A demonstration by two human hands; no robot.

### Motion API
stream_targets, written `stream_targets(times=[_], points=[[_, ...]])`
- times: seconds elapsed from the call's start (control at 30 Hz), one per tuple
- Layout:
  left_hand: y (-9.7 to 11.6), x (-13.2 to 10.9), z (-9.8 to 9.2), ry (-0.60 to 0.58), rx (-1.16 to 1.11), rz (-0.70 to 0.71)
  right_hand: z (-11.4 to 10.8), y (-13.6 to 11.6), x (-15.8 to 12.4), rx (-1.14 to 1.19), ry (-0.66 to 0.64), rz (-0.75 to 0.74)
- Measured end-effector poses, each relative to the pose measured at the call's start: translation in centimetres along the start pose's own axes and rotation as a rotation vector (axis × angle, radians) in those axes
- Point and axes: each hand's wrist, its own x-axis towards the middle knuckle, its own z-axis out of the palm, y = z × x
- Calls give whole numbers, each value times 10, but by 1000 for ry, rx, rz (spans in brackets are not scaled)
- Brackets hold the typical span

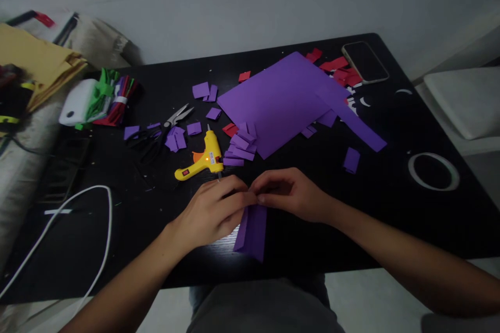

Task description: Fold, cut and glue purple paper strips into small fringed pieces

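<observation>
Near the table's front edge, both my hands meet at the top end of a folded purple paper strip point(252, 231). My left hand point(216, 208) is closed on its upper left side, and my right hand point(291, 192) pinches the same end from the right. The fingertips cover that end of the paper. The strip's lower part hangs toward me with a crease along it. Just beyond my left hand lies a yellow glue gun point(207, 157), its small light lit. A pile of small folded purple paper pieces point(240, 148) sits beside the glue gun.
A large purple sheet point(281, 104) and a long purple strip point(355, 125) lie farther back. Black-handled scissors point(167, 127) are on the left. A phone point(365, 61), red scraps point(344, 73) and a tape roll point(433, 171) are on the right. A white cable point(108, 229) loops at left.
</observation>
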Motion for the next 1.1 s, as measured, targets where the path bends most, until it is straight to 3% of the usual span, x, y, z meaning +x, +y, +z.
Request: stream_targets(times=[0.17, 0.37, 0.77, 0.93, 1.1], points=[[-1, -4, 2, 26, 12, -5, 1, 0, 0, 23, 55, -50], [1, -2, 3, 69, -90, -120, 0, -2, 0, 31, 75, -56], [1, 2, 1, 88, -134, -120, 3, 0, 0, 12, 164, -39], [2, 3, -2, 22, -123, -37, 2, 4, 1, 35, 162, -44], [1, 5, -6, 3, -82, -58, 1, -1, -1, -19, 150, -20]])
